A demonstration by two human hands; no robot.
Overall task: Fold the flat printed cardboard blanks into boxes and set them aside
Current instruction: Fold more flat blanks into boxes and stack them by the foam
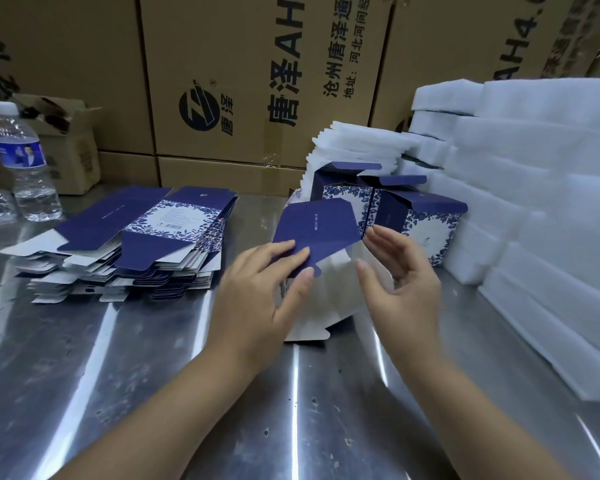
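Note:
A half-formed navy and white box blank (317, 233) stands on the steel table (153, 375) between my hands. My left hand (260, 292) holds its left side, fingers lying over the blue flap. My right hand (400, 278) hovers just right of the blank with fingers loosely spread, and I cannot tell whether it touches. A stack of flat printed blanks (136, 244) lies to the left. Behind the blank stand two folded boxes (420, 223) with floral print, their top flaps open.
White foam sheets (534, 202) are piled along the right side and behind the folded boxes. A water bottle (23, 161) stands at the far left. Large brown cartons (257, 81) wall off the back of the table.

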